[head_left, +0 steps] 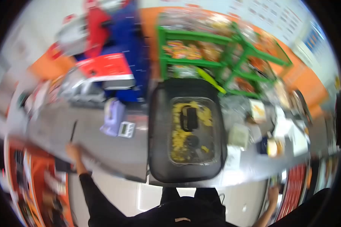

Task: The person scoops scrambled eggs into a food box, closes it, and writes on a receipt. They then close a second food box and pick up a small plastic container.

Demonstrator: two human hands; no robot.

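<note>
My left hand (74,152) reaches to the front left of the metal counter, its fingers closed at the lower end of a thin dark stick (74,130). Blur hides what kind of stick it is. Low on the right, beyond the counter's front edge, my right hand (273,195) hangs beside some shelving; its fingers are too smeared to read. Between the arms sits a large black cooker (157,151) with a clear window and a black handle (190,118). Yellow food pieces (179,140) show through the window.
On the metal counter (91,151), a purple tape dispenser (114,118) and a small white timer (126,129) stand left of the cooker. Green racks (195,62) with packaged food rise behind. Containers (238,136) and papers (295,138) crowd the right side. Red drawers (293,189) are below.
</note>
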